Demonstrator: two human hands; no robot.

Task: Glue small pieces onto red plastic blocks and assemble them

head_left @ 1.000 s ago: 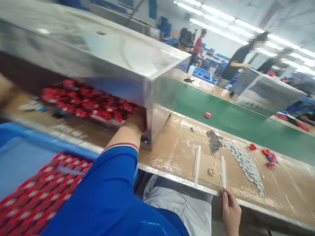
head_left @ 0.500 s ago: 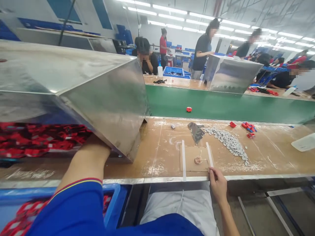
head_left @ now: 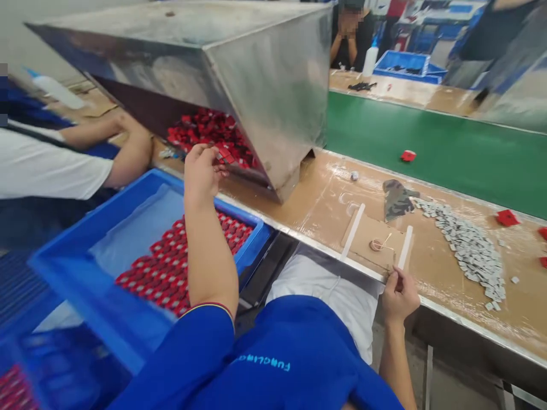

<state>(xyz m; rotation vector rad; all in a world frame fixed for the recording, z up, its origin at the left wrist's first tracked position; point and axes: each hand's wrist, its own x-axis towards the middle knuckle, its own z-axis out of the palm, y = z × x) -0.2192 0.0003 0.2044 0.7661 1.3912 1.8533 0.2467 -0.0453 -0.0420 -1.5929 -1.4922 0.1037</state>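
Observation:
My left hand is in front of the opening of a metal hopper, its fingers closed on a small red plastic part. Behind it, a pile of similar red parts lies inside the hopper. My right hand rests at the bench's front edge, thumb and fingers pinched by the corner of a taped-down cardboard piece. Something thin seems to rise from that pinch, too small to make out. A small round container with a thin stick across it sits on the cardboard.
A blue tray below my left arm holds rows of red parts. Small grey pieces lie heaped beside a camouflage cloth scrap. One red part lies on the green belt. Another person's arm is at left.
My left hand has come out of the hopper, now with a red part in its fingers. The view has turned down and left. My right hand stays by the cardboard's corner.

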